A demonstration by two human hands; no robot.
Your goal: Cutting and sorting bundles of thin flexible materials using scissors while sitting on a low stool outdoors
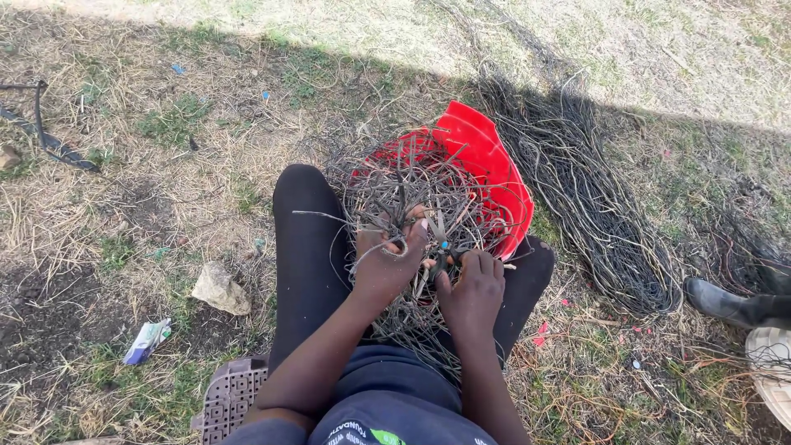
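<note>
A tangle of dark wires [412, 198] is held on the lap, gripped by curled fingers of the left hand [386, 262] and right hand [471, 288]. It fills a red basin [490, 161]. Dry grass [124, 206] surrounds; another wire bundle [593, 206] lies nearby.

fingertips of both hands [428, 276] buried in wires [412, 198]

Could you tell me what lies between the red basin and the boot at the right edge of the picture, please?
In the head view, a long heap of dark wires lies on the grass between the red basin and the dark boot.
</note>
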